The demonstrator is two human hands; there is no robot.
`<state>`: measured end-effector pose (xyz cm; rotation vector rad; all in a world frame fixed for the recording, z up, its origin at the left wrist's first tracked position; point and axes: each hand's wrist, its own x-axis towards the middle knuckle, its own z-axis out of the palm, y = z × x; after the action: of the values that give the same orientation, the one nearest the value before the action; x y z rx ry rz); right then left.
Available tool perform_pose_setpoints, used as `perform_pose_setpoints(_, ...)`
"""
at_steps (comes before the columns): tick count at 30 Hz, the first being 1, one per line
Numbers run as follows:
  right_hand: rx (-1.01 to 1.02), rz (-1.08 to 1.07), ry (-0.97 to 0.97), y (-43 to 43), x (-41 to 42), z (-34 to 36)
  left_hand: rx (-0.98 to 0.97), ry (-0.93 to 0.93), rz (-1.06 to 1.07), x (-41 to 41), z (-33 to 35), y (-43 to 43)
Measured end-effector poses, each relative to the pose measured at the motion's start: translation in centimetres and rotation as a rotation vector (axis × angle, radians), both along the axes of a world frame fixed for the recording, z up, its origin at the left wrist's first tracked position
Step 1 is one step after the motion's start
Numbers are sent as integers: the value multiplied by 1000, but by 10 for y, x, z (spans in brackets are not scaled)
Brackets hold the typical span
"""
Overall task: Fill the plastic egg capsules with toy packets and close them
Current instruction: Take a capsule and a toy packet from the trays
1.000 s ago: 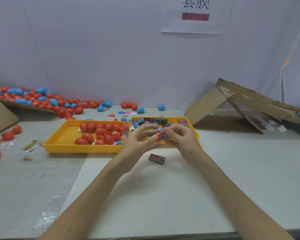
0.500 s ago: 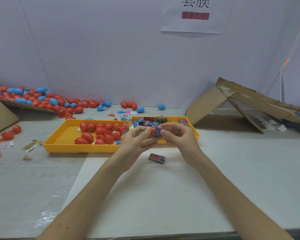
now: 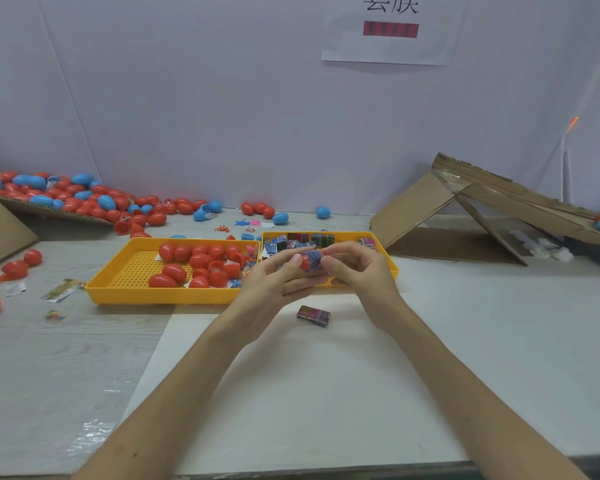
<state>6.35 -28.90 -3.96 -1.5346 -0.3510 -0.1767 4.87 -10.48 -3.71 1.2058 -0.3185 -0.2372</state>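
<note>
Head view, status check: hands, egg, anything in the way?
Left hand holds red egg. Right hand pinches blue packet against it, packet not yet inside. Loose packet on table below hands, not blocking.

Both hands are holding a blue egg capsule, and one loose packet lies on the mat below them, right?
Not quite. In the head view the egg capsule held by the left hand and right hand is red, not blue. The loose packet does lie on the mat below them.

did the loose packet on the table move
No. The packet stays in the same spot, just in front of the yellow trays.
</note>
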Motion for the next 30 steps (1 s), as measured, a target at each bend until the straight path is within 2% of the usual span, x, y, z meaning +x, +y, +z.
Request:
perform_pose_setpoints(21, 82, 55, 82, -3, 4, 0, 36, -50, -67, 1, -3, 0)
perform_pose_setpoints(27, -54, 9, 59, -2, 2, 2, 29, -24, -45, 1, -1, -1)
perform_pose_setpoints(30, -37, 16, 57, -2, 3, 0, 33, 3, -43, 1, -1, -1)
